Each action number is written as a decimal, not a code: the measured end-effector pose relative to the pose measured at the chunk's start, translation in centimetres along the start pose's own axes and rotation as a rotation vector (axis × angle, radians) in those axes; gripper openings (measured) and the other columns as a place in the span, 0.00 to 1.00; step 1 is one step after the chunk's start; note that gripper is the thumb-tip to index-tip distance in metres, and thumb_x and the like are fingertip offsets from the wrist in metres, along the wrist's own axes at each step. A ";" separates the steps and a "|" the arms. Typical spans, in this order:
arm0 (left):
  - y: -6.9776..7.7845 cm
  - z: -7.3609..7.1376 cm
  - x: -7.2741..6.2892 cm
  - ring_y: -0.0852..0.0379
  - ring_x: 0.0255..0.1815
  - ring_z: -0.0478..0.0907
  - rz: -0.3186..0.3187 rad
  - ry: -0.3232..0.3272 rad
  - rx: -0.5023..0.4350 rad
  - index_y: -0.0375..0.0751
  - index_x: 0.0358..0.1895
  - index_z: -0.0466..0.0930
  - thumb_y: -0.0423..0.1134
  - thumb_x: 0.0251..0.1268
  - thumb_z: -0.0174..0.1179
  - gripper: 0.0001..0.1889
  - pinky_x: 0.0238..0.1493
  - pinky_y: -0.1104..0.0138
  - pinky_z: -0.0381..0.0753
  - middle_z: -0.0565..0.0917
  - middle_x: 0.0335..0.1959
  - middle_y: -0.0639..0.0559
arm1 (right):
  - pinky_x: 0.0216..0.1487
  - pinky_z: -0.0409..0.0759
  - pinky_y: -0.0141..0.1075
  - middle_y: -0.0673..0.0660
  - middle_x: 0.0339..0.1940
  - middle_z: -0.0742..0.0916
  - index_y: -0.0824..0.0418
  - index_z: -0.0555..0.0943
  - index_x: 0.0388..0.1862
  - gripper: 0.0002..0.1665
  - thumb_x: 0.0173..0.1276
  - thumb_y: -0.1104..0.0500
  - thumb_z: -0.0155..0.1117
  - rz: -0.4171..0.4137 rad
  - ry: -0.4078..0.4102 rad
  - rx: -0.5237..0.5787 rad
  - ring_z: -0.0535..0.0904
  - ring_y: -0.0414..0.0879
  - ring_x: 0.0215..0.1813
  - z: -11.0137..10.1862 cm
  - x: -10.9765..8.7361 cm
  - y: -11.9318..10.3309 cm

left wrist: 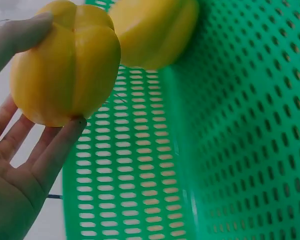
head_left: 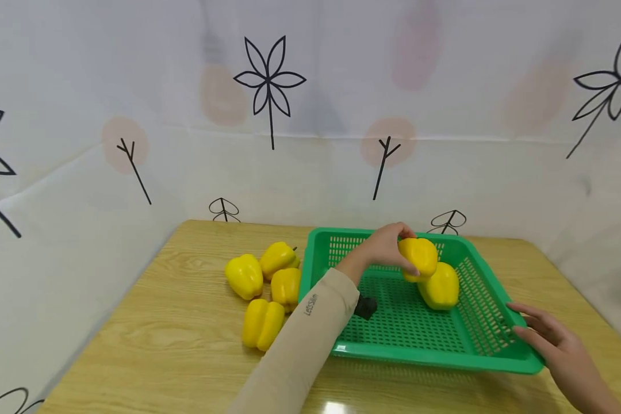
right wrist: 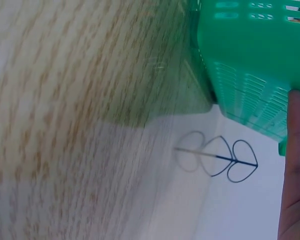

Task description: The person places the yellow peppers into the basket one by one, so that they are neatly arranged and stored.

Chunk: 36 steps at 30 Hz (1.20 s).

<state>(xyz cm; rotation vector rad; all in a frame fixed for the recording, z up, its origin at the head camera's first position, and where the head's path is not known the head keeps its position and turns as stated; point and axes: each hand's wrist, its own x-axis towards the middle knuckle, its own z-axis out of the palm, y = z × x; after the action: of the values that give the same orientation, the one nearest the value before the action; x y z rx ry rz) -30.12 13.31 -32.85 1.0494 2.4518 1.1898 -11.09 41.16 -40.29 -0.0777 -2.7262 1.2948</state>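
Observation:
My left hand (head_left: 388, 247) grips a yellow bell pepper (head_left: 419, 259) inside the green basket (head_left: 403, 357). In the left wrist view the thumb lies over the top of this bell pepper (left wrist: 65, 70) and the fingertips support it from below. Close behind it, a second yellow bell pepper (head_left: 441, 290) rests in the basket near the right wall. My right hand (head_left: 564, 345) holds the basket's right rim near the front corner. A finger (right wrist: 299, 145) touches the basket's outer side in the right wrist view; the rest of that hand is out of that frame.
Left of the basket, several yellow bell peppers (head_left: 263, 324) lie on the wooden table (head_left: 160, 333), partly behind my left sleeve (head_left: 310, 339). A small black device (head_left: 365, 307) shows at my left wrist. A white patterned cloth (head_left: 315, 172) hangs behind the table.

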 end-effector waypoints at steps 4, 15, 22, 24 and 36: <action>-0.7 0.4 0.0 0.63 0.42 0.70 -0.041 -0.009 0.035 0.41 0.55 0.70 0.40 0.40 0.76 0.34 0.41 0.77 0.72 0.73 0.48 0.55 | 0.33 0.70 0.20 0.23 0.49 0.67 0.48 0.63 0.70 0.27 0.73 0.50 0.49 -0.007 0.009 0.003 0.61 0.16 0.45 0.1 0.0 -0.2; -1.2 1.2 -0.1 0.62 0.46 0.71 -0.129 -0.073 0.142 0.45 0.53 0.69 0.43 0.40 0.76 0.34 0.44 0.75 0.72 0.74 0.50 0.54 | 0.33 0.73 0.22 0.23 0.48 0.67 0.49 0.64 0.69 0.26 0.73 0.51 0.50 0.004 0.015 0.013 0.61 0.17 0.44 0.3 0.0 -0.7; -1.2 1.9 0.2 0.62 0.44 0.71 -0.172 -0.026 0.168 0.44 0.54 0.69 0.43 0.40 0.76 0.35 0.44 0.75 0.72 0.74 0.50 0.54 | 0.33 0.71 0.20 0.23 0.49 0.66 0.47 0.63 0.69 0.26 0.73 0.50 0.50 0.016 0.017 0.008 0.59 0.18 0.44 0.2 -0.1 -0.4; -1.2 2.1 0.2 0.61 0.46 0.71 -0.200 -0.021 0.184 0.45 0.54 0.69 0.42 0.39 0.77 0.35 0.45 0.74 0.72 0.74 0.50 0.55 | 0.33 0.71 0.19 0.24 0.50 0.65 0.47 0.64 0.69 0.26 0.73 0.51 0.50 0.010 0.019 0.017 0.59 0.17 0.44 0.2 -0.2 -0.3; -1.4 2.6 0.0 0.61 0.49 0.69 -0.286 -0.050 0.230 0.50 0.56 0.68 0.41 0.40 0.77 0.36 0.48 0.69 0.72 0.71 0.52 0.55 | 0.33 0.72 0.20 0.22 0.48 0.68 0.48 0.64 0.69 0.25 0.73 0.54 0.50 -0.027 0.023 0.015 0.62 0.17 0.45 0.3 -0.2 -0.5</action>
<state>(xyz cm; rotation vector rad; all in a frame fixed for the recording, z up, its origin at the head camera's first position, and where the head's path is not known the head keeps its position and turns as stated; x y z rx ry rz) -29.57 14.28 -35.61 0.7343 2.6333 0.8000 -10.94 40.55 -40.09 -0.0537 -2.6883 1.2986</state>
